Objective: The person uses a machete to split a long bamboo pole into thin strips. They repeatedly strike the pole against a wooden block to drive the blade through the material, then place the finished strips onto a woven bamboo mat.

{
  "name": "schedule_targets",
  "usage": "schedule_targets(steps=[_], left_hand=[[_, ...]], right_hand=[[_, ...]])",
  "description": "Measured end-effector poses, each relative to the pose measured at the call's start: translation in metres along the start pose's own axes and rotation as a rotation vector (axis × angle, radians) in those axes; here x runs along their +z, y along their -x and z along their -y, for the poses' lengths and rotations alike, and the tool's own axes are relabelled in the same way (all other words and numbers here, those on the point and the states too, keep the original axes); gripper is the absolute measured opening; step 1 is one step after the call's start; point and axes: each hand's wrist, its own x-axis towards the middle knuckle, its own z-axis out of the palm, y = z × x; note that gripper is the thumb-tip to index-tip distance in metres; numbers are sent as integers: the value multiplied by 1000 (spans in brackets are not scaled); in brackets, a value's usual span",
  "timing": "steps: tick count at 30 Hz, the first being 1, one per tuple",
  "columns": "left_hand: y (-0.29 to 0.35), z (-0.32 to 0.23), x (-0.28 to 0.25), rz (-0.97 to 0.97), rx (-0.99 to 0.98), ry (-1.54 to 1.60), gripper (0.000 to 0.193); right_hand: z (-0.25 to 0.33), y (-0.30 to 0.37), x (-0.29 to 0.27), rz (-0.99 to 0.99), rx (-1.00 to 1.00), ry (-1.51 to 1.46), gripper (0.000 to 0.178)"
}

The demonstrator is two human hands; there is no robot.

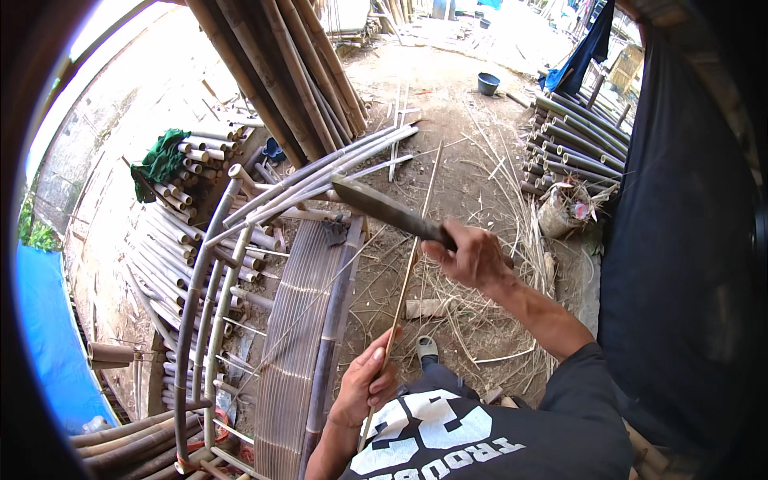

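My right hand [474, 254] is closed around the handle of a machete [382, 208]. Its broad, dark blade points up and to the left, over the ground beside a bamboo bench. Lower down, my left hand [368, 382] grips a long, thin bamboo strip [406, 284] between thumb and fingers. The strip slants from my lap up and away, crossing close to the blade near the machete's handle; whether the two touch, I cannot tell. To the left of my left hand lies the slatted seat of the bamboo bench [292, 340].
Split bamboo lengths [308, 180] rest across the bench's far end. Cut bamboo poles are stacked at left [164, 256] and right [576, 144]. Thick poles [280, 72] lean upright beyond. Shavings [448, 300] litter the dirt, with a wood block [428, 308] and a dark bucket [488, 83].
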Motion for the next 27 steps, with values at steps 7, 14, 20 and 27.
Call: schedule_targets(steps=[7,14,20,27], left_hand=[[7,3,-1,7,-14,-22,47],[16,6,-5,12,-30,-5,45],[19,17,-24,49,26,158,49],[-17,-5,-19,-183,186,-375,41]], right_hand=[[-21,-8,-2,-1,-67,40,65],[-68,-31,-21,-99,-37,144,64],[-98,-49,-65,-174,189,-13,61],[40,35,30,-48,-454,-67,60]])
